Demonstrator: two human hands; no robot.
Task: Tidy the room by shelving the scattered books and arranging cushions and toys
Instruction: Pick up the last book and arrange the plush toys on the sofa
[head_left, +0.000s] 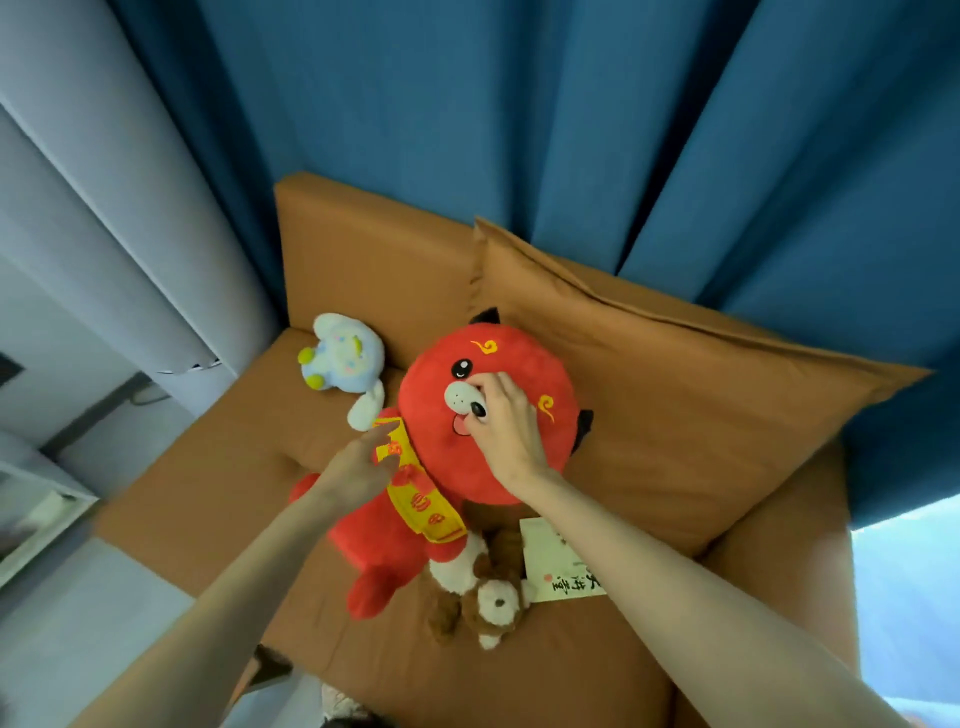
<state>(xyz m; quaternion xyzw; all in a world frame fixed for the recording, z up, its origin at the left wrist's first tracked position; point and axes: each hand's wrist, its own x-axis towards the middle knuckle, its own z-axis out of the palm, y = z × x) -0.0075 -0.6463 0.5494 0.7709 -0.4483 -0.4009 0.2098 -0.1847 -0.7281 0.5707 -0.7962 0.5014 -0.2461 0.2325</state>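
Nearest on the orange-brown sofa (208, 493), toward the front edge of its seat, a brown-and-white plush dog (488, 597) lay touching the legs of the red plush toy (467, 467). Just to its right a white card (556, 561) with brush lettering lay flat, partly hidden by the right forearm. The red plush toy sat in the middle of the seat with its big round head leaning against the cushion (675, 405). The left hand (358, 467) reached the upper end of the toy's yellow scarf (415, 499); it was blurred, and I could not tell whether its fingers pinched the scarf or only touched it. The right hand (506, 431) lay over the toy's face, fingers curled above the white snout and thumb below it, gripping the snout. Farther back, in the seat's rear left corner, a pale blue plush toy (343, 358) rested against the backrest, one white ear touching the red toy. The cushion stood tilted along the seat's rear edge at right, and a blue curtain (519, 130) hung behind.
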